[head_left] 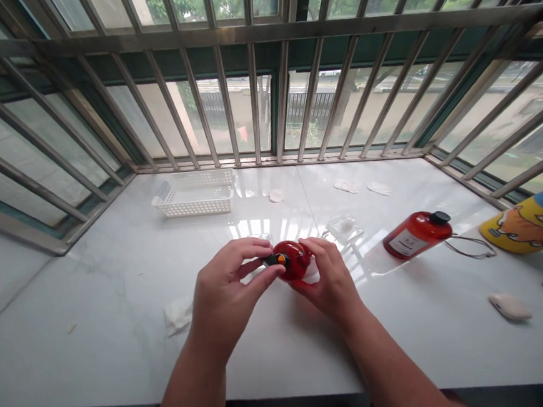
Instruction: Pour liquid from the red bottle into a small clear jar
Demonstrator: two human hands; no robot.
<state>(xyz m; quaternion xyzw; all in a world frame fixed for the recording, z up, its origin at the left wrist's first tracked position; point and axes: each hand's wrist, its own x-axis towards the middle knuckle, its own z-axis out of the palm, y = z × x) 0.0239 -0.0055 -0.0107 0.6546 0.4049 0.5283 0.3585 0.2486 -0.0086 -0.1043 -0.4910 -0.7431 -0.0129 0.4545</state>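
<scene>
A red, glossy bottle (296, 269) is gripped in my right hand (334, 281), thumb on the near side and fingers on its right side. My left hand (230, 282) pinches a small black cap (271, 260) between thumb and fingers at the bottle's mouth. A round orange spot shows at the cap's right end; whether the cap is fully off the neck, I cannot tell. Just beyond the right hand lies a small clear dish (344, 230) with something whitish in it. Beside my left wrist rests a crumpled white tissue (178, 317).
A second red bottle with black cap (417, 234) and white label lies tilted to the right. Farther right are a yellow-and-blue cartoon-patterned container (520, 224) and a pale rounded object (510, 307). A white perforated basket (196, 207) stands near the barred window. Flat white pads (276, 195) lie behind.
</scene>
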